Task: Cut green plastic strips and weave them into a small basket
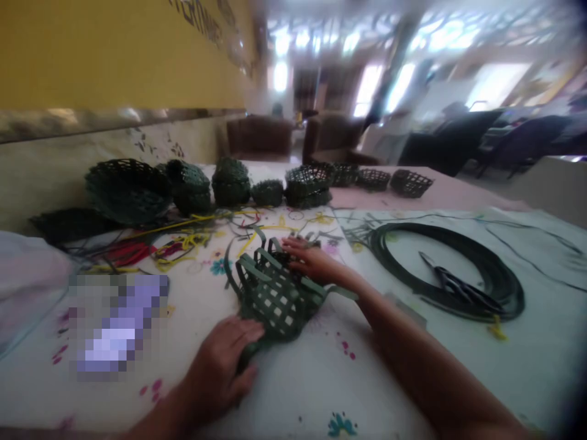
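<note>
A partly woven dark green basket lies on the table, with loose strip ends curling up along its far and left sides. My left hand grips its near left corner, fingers over the edge and thumb lower down. Across the far right side reaches my right hand, its fingers stretched out flat over the upright strips. A long strip end sticks out beneath my right wrist. The undersides of both hands are hidden.
Several finished green baskets line the table's back. On the right, a coil of green strip has cutters lying across it. Red strips and yellow strips lie at left, behind a pixelated purple object.
</note>
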The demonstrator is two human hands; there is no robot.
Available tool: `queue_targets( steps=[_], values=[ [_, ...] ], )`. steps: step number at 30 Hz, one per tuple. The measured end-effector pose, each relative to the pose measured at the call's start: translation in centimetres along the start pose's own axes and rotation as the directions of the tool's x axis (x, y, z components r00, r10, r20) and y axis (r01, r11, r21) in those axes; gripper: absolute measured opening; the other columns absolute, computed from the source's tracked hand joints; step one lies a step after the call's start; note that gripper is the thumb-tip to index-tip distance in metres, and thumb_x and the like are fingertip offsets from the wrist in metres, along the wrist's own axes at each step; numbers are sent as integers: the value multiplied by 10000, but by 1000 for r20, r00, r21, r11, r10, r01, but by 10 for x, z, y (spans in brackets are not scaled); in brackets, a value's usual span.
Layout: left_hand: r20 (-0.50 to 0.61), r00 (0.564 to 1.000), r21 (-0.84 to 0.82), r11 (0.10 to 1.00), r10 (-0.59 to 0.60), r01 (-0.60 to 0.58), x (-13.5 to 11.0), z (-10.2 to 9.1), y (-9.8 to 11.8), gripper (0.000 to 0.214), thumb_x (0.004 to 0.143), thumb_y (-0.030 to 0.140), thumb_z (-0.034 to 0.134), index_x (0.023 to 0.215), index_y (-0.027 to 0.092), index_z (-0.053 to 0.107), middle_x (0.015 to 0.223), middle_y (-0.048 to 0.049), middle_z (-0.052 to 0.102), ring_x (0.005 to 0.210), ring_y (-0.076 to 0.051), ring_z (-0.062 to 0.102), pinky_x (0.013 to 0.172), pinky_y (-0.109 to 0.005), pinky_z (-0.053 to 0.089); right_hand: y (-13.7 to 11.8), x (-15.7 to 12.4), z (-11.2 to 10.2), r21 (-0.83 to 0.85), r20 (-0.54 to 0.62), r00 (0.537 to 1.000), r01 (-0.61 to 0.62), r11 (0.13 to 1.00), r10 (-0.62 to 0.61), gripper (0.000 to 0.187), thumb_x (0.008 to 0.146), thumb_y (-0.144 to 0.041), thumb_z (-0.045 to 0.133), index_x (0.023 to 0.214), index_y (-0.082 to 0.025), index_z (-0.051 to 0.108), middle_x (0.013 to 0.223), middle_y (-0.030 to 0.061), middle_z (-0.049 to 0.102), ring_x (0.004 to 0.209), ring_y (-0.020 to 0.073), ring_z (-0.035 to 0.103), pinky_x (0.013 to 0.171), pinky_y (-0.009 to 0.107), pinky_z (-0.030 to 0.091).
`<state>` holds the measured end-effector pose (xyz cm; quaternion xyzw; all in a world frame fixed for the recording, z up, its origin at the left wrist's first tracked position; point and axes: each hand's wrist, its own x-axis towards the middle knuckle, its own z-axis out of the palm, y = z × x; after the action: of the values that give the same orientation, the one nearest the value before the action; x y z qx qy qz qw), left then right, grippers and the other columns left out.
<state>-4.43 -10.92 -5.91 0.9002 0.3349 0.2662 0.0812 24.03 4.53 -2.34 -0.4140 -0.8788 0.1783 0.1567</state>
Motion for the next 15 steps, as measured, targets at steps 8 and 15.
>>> queue_targets(
  steps=[8,15],
  values=[
    [240,962,-16,990,-130,138,42,-30,45,425,983,402,410,1210,139,656,1185,-131,697,1045,-251,676,916,-410,560,-78,-42,-69,432,-42,999,3,902,17,445,924,-450,545,1265,-187,659,1159,45,731,1064,234,677,959,366,512],
    [306,946,-74,988,-110,139,76,-20,37,300,942,201,448,1122,173,687,1061,-88,714,956,-207,686,881,-323,545,-182,-114,-33,34,-41,999,-21,999,23,296,958,-245,428,983,-263,723,942,28,749,863,178,692,797,273,535]
  ],
)
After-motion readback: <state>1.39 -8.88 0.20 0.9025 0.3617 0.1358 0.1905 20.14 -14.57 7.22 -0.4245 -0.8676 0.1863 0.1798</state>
